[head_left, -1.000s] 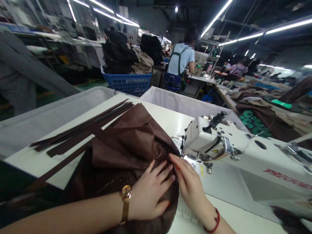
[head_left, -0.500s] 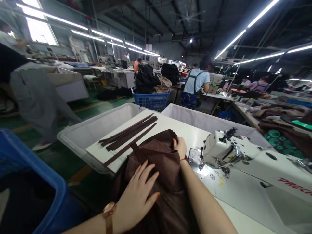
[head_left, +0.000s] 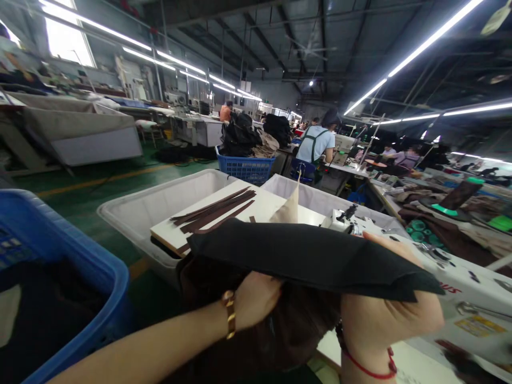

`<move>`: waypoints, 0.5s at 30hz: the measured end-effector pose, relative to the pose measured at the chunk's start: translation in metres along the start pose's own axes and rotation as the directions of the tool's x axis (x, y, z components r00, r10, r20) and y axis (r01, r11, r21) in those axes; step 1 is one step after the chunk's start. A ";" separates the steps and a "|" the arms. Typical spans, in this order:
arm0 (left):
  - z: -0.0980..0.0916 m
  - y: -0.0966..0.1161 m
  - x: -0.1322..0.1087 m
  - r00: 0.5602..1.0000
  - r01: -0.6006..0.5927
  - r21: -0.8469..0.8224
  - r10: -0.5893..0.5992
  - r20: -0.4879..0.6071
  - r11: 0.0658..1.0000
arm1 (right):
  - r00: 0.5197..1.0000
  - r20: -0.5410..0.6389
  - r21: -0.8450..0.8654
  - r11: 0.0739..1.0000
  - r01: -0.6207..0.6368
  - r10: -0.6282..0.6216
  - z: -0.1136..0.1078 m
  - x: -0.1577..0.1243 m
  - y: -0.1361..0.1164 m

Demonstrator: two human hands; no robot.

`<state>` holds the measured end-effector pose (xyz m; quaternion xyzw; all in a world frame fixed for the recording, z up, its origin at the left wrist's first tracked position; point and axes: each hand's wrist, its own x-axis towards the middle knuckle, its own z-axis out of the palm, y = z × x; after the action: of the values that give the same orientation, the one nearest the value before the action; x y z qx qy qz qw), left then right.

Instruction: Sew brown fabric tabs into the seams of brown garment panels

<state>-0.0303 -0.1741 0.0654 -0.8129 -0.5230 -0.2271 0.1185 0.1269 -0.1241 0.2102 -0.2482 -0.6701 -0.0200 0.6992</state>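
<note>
A black fabric panel [head_left: 296,253] stretches across the front in the head view, lifted above a dark brown garment [head_left: 296,314]. At the panel's right end, my right hand [head_left: 394,320] is closed round the cloth, a red cord at its wrist. Under the panel's lower edge is my left hand [head_left: 258,298], its fingers curled into the dark cloth and their tips hidden. Behind the panel a beige piece of cloth [head_left: 288,207] sticks up to a point. Several brown fabric strips [head_left: 218,210] lie on the white tabletop [head_left: 264,200] beyond.
A white sewing machine [head_left: 472,288] stands close on the right, partly covered by the panel. On the left is a blue basket [head_left: 108,298] with dark cloth inside. White bins [head_left: 132,213] flank the tabletop. Farther back, a co-worker [head_left: 316,144] sits beside a loaded blue crate [head_left: 246,165].
The black panel has come up across the view over the brown garment. My right hand has moved right and nearer; my left hand has gone from lying flat to curled under the panel.
</note>
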 end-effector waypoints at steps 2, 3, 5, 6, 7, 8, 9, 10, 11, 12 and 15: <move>-0.013 0.018 -0.035 0.978 -0.101 0.029 0.104 -0.179 0.995 | 0.988 -0.149 0.049 0.998 -0.030 0.037 0.007 -0.002 -0.002; -0.019 0.022 -0.053 0.932 -0.134 0.068 0.148 -0.331 0.989 | 0.983 -0.173 0.067 0.997 -0.043 0.054 0.010 -0.003 -0.003; -0.030 0.018 -0.085 0.833 0.170 0.137 -0.068 -0.550 0.976 | 0.970 -0.226 0.092 0.993 -0.071 0.090 0.011 -0.005 -0.005; -0.034 0.012 -0.097 0.766 0.351 0.120 -0.212 -0.607 0.929 | 0.963 -0.249 0.097 0.992 -0.080 0.102 0.010 -0.005 -0.007; -0.038 0.004 -0.105 0.716 0.474 0.070 -0.338 -0.611 0.878 | 0.957 -0.270 0.098 0.992 -0.084 0.107 0.009 -0.005 -0.010; -0.040 -0.004 -0.110 0.677 0.547 -0.001 -0.443 -0.588 0.837 | 0.952 -0.287 0.097 0.992 -0.085 0.109 0.007 -0.004 -0.013; -0.042 -0.012 -0.113 0.660 0.568 -0.080 -0.511 -0.551 0.819 | 0.946 -0.305 0.095 0.992 -0.085 0.110 0.005 -0.003 -0.017; -0.043 -0.017 -0.114 0.663 0.558 -0.155 -0.550 -0.508 0.816 | 0.939 -0.328 0.089 0.993 -0.082 0.107 0.003 -0.002 -0.021; -0.043 -0.020 -0.114 0.672 0.538 -0.214 -0.569 -0.474 0.815 | 0.927 -0.361 0.080 0.994 -0.077 0.101 0.001 0.001 -0.026; -0.044 -0.021 -0.112 0.673 0.522 -0.271 -0.585 -0.452 0.809 | 0.906 -0.414 0.066 0.995 -0.068 0.090 -0.002 0.005 -0.030; -0.050 -0.009 -0.104 0.642 0.490 -0.408 -0.636 -0.428 0.770 | 0.901 -0.431 0.048 0.998 -0.034 0.052 -0.017 0.025 -0.034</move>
<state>-0.0875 -0.2746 0.0570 -0.5160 -0.6615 -0.5385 0.0790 0.1327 -0.1526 0.2453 -0.2384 -0.4934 -0.0457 0.8352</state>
